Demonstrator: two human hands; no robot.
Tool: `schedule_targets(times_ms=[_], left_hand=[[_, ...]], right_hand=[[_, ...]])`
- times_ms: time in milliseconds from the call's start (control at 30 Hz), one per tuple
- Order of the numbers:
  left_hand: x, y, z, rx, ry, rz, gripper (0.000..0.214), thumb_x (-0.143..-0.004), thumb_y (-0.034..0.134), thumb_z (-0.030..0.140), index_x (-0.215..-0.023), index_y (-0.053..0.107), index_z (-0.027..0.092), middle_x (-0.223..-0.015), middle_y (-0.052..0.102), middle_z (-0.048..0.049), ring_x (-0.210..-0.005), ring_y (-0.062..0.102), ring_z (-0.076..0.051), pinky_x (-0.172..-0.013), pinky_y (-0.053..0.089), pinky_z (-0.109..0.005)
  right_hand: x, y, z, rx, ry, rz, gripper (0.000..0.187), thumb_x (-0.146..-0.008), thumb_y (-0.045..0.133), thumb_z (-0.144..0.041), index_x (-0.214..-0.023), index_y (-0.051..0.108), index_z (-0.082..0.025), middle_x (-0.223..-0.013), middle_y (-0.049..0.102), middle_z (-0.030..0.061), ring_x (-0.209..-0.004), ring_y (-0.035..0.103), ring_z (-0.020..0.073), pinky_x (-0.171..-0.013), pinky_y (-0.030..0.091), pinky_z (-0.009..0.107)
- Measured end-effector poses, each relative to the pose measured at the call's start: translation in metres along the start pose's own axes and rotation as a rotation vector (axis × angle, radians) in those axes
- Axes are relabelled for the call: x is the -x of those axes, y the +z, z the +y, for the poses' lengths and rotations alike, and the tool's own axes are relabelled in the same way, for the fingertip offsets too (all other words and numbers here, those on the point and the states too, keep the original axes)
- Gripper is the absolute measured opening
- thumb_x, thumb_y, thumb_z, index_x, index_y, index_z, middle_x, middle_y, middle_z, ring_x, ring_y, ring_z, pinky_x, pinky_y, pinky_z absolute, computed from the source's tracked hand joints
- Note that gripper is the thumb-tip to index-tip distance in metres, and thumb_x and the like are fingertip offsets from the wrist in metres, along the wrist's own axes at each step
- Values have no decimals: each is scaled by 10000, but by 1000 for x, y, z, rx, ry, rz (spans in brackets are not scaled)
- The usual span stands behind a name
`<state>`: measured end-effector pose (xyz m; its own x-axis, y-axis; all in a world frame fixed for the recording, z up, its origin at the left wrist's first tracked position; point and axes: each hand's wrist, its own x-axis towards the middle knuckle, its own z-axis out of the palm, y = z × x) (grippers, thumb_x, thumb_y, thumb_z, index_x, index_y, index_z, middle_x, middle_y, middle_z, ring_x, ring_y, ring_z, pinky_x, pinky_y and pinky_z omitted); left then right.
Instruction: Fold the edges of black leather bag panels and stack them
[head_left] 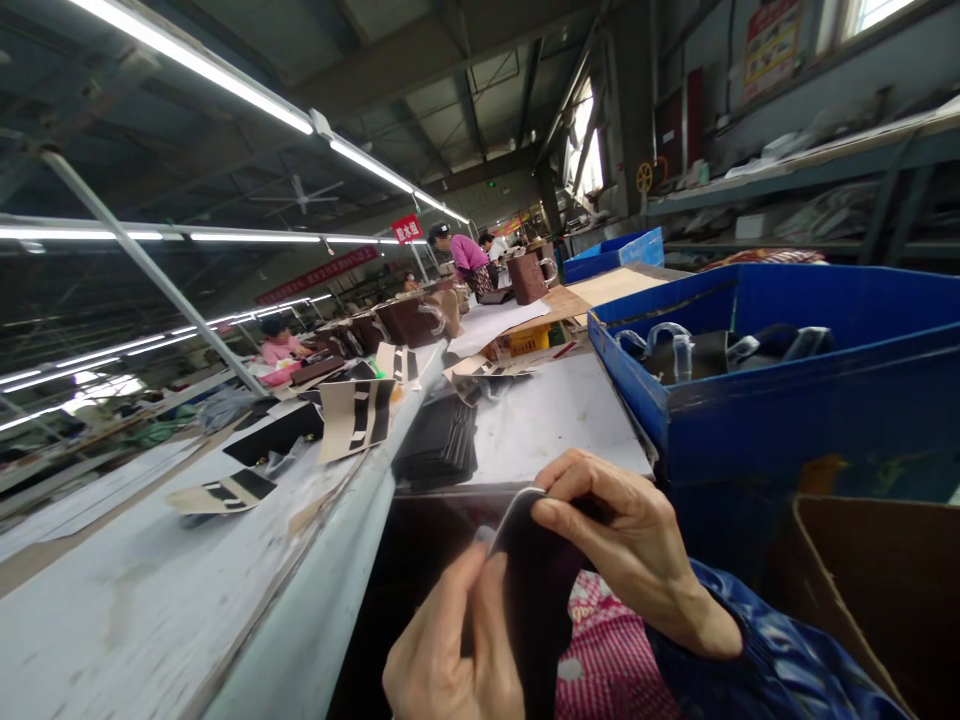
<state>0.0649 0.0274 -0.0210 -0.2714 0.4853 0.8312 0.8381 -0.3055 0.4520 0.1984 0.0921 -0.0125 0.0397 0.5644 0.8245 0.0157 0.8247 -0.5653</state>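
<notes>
Between my hands is a dark, flexible panel with a pale edge along its top; its exact kind I cannot make out. My left hand pinches that edge low on the left, thumb and forefinger pressed together. Higher up, my right hand grips the upper corner between thumb and fingers. The panel hangs down over a pink checked apron. Just beyond my hands lies a stack of black flat pieces on the white worktop.
A blue bin holding black pieces with clear-wrapped handles stands to the right, above a cardboard box. On the left table lie beige-and-black panels. Brown bags and people are farther back.
</notes>
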Motion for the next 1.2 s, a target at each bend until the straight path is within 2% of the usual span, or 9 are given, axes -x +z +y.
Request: schedule_targets(times_ms=[133, 367, 600, 700, 833, 933, 1033, 1100, 1200], left_hand=[[1, -1, 0, 12, -57, -36, 176, -922, 587, 279, -842, 726, 207, -757, 757, 12, -659, 712, -109, -656, 536, -173], [-5, 4, -4, 267, -159, -86, 115, -881, 636, 299, -847, 736, 257, -756, 752, 80, -652, 705, -73, -650, 536, -107], [-27, 9, -3, 107, 289, -105, 86, -916, 603, 180, -921, 687, 165, -794, 753, 23, -680, 709, -41, -714, 498, -27], [-27, 15, 0, 109, 344, -79, 93, -936, 564, 138, -979, 642, 167, -832, 736, 10, -726, 699, -31, -764, 484, -40], [-22, 28, 2, 97, 388, -15, 95, -943, 526, 110, -961, 614, 143, -712, 658, -12, -617, 635, -73, -661, 474, -129], [-24, 33, -6, 175, 326, 4, 105, -926, 536, 103, -894, 619, 159, -677, 622, 7, -598, 601, -73, -651, 455, -137], [-35, 28, -26, 308, 157, 13, 158, -917, 549, 109, -788, 608, 179, -656, 597, 35, -571, 543, -49, -606, 417, -119], [-44, 22, -40, 481, 20, -3, 284, -968, 498, 208, -688, 535, 177, -570, 497, 41, -504, 454, -61, -512, 376, -155], [-54, 17, -49, 827, -100, -81, 546, -1019, 310, 479, -557, 292, 187, -445, 244, 53, -367, 258, -76, -375, 268, -201]], right_hand=[[1, 0, 2, -69, 17, -16, 228, -884, 673, -179, -679, 573, -162, -740, 665, 13, -646, 622, 99, -619, 481, 208], [2, 2, 3, -42, -33, -22, 229, -892, 658, -168, -687, 555, -164, -745, 652, 19, -667, 617, 107, -617, 478, 219], [1, 3, -3, 17, -117, -36, 202, -882, 655, -107, -716, 553, -160, -732, 625, 7, -669, 609, 86, -613, 474, 185], [1, 3, -3, 24, -119, -29, 215, -883, 656, -111, -705, 542, -153, -724, 614, -2, -665, 600, 70, -622, 471, 162], [2, 5, -1, 31, -56, -34, 226, -887, 645, -121, -688, 543, -146, -707, 613, -13, -641, 586, 53, -626, 469, 135], [0, -4, -1, -4, 44, -134, 206, -913, 627, -162, -711, 590, -148, -729, 653, -5, -659, 619, 60, -644, 491, 129], [-7, -26, -7, -125, 113, -461, 135, -956, 594, -229, -949, 714, -169, -982, 736, 45, -910, 699, 118, -827, 538, 175], [-12, -38, -8, -220, 135, -625, 202, -983, 557, -258, -1076, 727, -199, -1127, 725, 55, -1058, 683, 145, -920, 530, 208], [-15, -34, 2, -192, 145, -642, 247, -995, 542, -311, -1148, 712, -215, -1249, 676, 71, -1172, 627, 165, -1000, 499, 262]])
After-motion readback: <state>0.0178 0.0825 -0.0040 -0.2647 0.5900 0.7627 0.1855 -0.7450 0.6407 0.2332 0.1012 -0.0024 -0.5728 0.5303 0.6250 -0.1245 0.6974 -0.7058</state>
